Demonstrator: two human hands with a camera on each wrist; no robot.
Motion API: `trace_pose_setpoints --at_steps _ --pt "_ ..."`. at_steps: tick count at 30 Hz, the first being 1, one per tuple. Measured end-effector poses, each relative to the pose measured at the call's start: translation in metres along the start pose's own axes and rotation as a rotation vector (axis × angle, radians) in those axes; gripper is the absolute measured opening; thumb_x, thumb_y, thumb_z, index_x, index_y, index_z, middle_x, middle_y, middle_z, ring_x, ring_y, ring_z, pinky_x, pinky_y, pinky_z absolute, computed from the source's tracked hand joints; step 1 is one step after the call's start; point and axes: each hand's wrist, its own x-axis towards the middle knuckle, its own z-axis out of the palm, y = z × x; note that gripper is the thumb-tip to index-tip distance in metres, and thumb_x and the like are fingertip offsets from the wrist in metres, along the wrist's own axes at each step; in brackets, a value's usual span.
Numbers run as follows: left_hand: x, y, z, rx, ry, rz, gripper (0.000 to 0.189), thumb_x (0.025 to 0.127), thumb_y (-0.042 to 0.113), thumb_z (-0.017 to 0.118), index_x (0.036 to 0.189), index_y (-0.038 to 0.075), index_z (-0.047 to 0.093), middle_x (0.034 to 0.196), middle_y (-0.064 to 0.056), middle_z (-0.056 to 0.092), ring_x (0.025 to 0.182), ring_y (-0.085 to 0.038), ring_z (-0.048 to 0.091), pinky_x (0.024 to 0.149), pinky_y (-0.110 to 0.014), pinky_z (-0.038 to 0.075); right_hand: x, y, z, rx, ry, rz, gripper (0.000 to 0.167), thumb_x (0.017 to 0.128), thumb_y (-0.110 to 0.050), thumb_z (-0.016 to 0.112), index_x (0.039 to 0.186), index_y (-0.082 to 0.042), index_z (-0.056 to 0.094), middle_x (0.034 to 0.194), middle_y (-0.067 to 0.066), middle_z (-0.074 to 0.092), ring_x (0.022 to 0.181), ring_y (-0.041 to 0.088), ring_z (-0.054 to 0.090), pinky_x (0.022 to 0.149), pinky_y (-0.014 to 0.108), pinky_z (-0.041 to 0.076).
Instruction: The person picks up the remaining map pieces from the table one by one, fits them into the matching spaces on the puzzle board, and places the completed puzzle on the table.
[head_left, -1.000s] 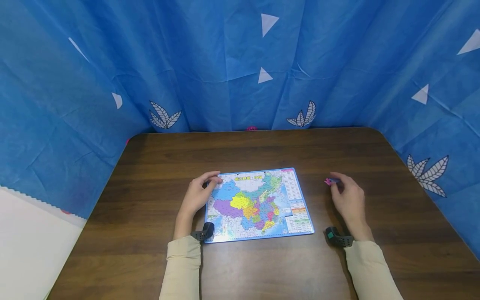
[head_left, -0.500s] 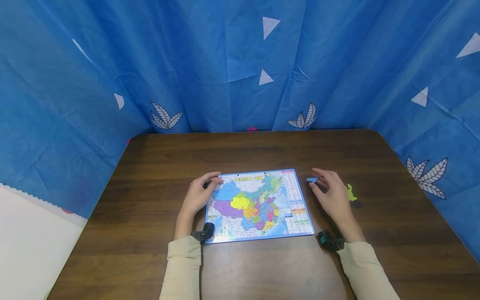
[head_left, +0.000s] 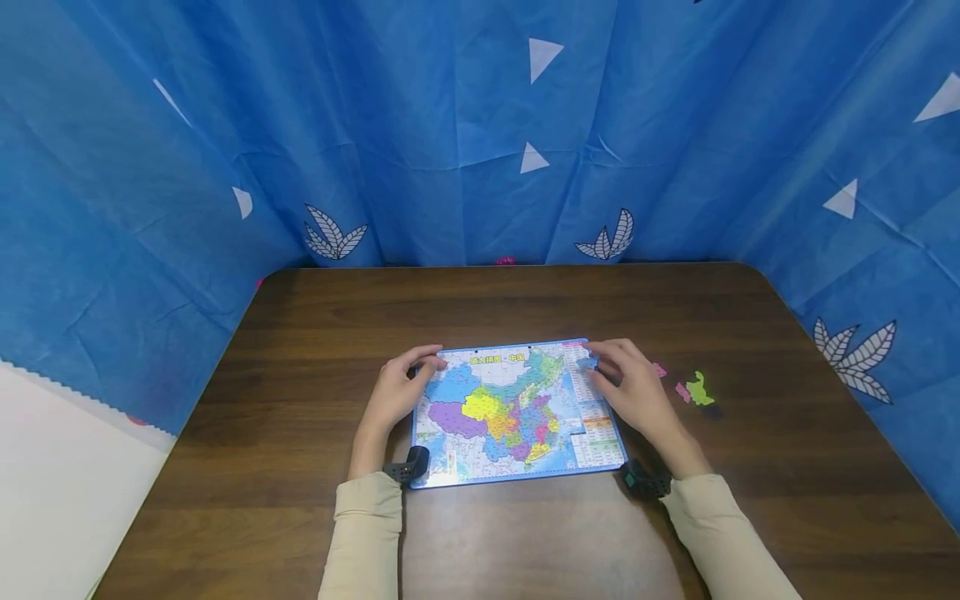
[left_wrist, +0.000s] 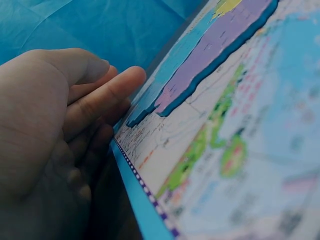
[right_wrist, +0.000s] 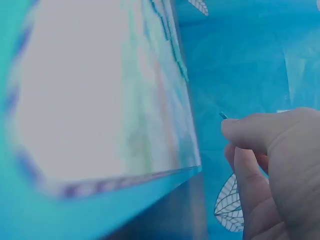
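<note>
A magnetic map puzzle board (head_left: 497,372) with a blue rim lies on the table, bearing coloured province pieces. My left hand (head_left: 396,390) rests at its upper left edge. Its fingers look relaxed in the left wrist view, and the index finger (left_wrist: 112,96) reaches over the border. Above the board's upper right part, my right hand (head_left: 639,390) pinches a small blue puzzle piece (head_left: 587,363) between thumb and fingers. Only a thin edge of this piece (right_wrist: 223,115) shows past the fingertip in the right wrist view.
A yellow-green puzzle piece (head_left: 700,389) and two pink pieces, one near it (head_left: 682,392) and one beside my right hand (head_left: 659,370), lie on the brown wooden table (head_left: 517,542). A blue curtain (head_left: 420,133) hangs behind the table.
My right hand has moved left from the loose pieces to over the board, carrying the blue puzzle piece. Yellow-green and pink pieces have come into sight behind it. The left hand has stayed put.
</note>
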Motion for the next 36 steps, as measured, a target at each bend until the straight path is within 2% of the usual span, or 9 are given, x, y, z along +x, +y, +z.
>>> trace_pose_setpoints --at_steps 8,14,25,32,36 --pt "0.001 0.000 -0.001 0.008 0.002 0.002 0.033 0.105 0.029 0.060 0.136 0.020 0.067 0.132 -0.005 0.070 0.139 -0.031 0.052 0.117 -0.058 0.036 0.011 -0.007 -0.003 -0.048 -0.078 -0.020 0.038 0.087 0.000 0.080 0.124 -0.006 0.072 0.118 0.014 0.064 0.110 0.035 0.069 0.093 0.048 0.057" --pt "0.002 -0.002 0.000 0.007 -0.008 -0.004 0.033 0.105 0.028 0.059 0.136 0.019 0.067 0.129 -0.005 0.072 0.140 -0.030 0.052 0.119 -0.058 0.034 0.015 -0.011 0.009 -0.044 -0.127 0.017 0.034 0.089 -0.006 0.080 0.122 -0.009 0.073 0.119 0.011 0.065 0.104 0.031 0.071 0.093 0.051 0.058" --pt "0.001 -0.001 0.003 0.011 -0.003 -0.018 0.033 0.105 0.028 0.060 0.135 0.020 0.067 0.132 -0.005 0.071 0.141 -0.030 0.051 0.119 -0.059 0.034 0.012 -0.005 0.035 0.021 -0.124 0.021 0.025 0.090 -0.009 0.080 0.115 -0.012 0.077 0.117 0.005 0.067 0.104 0.025 0.070 0.094 0.045 0.058" --pt "0.001 0.000 0.002 0.004 -0.003 -0.024 0.032 0.105 0.028 0.059 0.135 0.020 0.067 0.132 -0.004 0.070 0.140 -0.029 0.051 0.119 -0.057 0.035 0.008 -0.001 0.040 -0.004 -0.091 -0.017 0.019 0.090 -0.012 0.080 0.109 -0.014 0.079 0.116 0.001 0.068 0.100 0.018 0.065 0.088 0.037 0.057" --pt "0.001 0.000 0.000 0.008 0.000 -0.031 0.032 0.105 0.030 0.059 0.135 0.021 0.067 0.137 -0.005 0.067 0.141 -0.029 0.050 0.118 -0.058 0.035 0.008 -0.001 0.041 -0.013 -0.101 -0.035 0.018 0.091 -0.014 0.080 0.109 -0.015 0.080 0.116 0.000 0.071 0.104 0.018 0.063 0.086 0.037 0.056"
